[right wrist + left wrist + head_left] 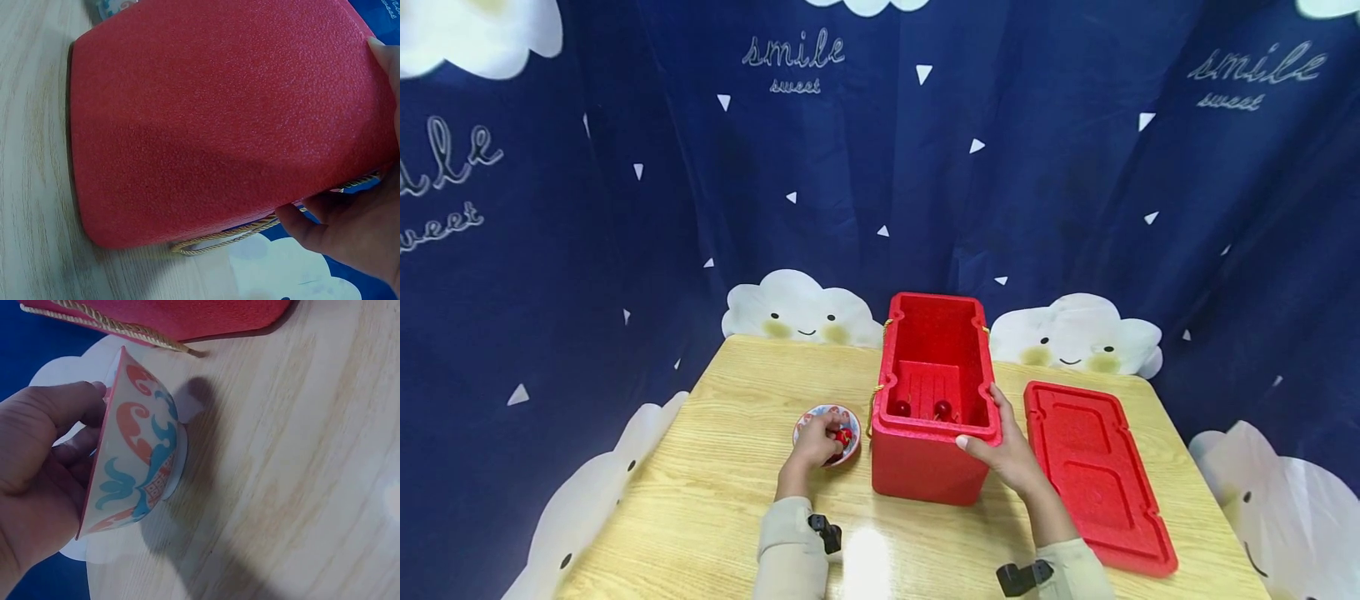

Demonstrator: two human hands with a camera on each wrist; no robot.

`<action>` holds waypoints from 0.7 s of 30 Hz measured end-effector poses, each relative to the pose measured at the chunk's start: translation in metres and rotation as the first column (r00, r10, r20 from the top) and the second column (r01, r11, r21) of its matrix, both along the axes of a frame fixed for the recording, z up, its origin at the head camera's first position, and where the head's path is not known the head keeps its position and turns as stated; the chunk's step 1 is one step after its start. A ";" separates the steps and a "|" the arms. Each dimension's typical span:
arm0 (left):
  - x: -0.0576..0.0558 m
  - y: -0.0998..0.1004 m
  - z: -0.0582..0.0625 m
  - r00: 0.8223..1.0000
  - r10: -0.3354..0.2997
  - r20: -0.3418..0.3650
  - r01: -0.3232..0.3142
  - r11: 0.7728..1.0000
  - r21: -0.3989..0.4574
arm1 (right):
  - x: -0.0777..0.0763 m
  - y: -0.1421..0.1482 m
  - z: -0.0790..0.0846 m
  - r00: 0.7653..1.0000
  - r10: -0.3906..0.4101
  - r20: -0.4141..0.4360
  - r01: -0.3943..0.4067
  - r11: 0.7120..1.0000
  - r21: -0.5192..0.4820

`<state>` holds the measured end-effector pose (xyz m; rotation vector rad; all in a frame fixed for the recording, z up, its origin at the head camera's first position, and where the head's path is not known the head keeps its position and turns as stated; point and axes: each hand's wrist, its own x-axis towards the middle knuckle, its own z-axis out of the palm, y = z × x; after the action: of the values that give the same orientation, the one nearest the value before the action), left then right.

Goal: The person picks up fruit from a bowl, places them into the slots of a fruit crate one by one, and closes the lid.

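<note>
A small patterned bowl (140,447) with a red rim stands on the table, left of a red foam box (925,462). My left hand (815,440) reaches down into the bowl, fingers bent below its rim beside red cherries (844,436). Whether a cherry is pinched between those fingertips I cannot tell. The box is lidless, and two dark cherries (942,408) show on its floor at the near end. My right hand (1011,450) grips the box's near right corner, thumb on the front rim and fingers along the right side.
The red lid (1097,475) lies flat on the table (700,517), right of the box. Gold cord handles (219,240) hang at the box's sides. Behind the table hangs a dark blue curtain (850,167) with cloud prints.
</note>
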<state>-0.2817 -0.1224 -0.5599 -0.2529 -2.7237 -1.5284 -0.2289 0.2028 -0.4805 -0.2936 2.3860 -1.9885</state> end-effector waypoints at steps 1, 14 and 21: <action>0.000 0.001 -0.001 1.000 0.001 -0.003 -0.001 1.000 0.003 | 0.000 0.000 0.000 1.000 0.001 -0.002 -0.001 1.000 -0.002; -0.001 0.009 -0.005 0.988 0.111 -0.109 -0.121 0.988 -0.097 | 0.002 -0.002 0.001 1.000 0.006 -0.022 -0.006 1.000 -0.011; 0.002 0.014 -0.004 0.981 0.129 -0.144 -0.151 0.977 -0.152 | 0.002 -0.001 0.000 1.000 0.004 -0.018 -0.004 1.000 -0.015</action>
<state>-0.2799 -0.1087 -0.5643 -0.1539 -2.6979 -1.2106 -0.2266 0.2019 -0.4807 -0.3174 2.3801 -2.0119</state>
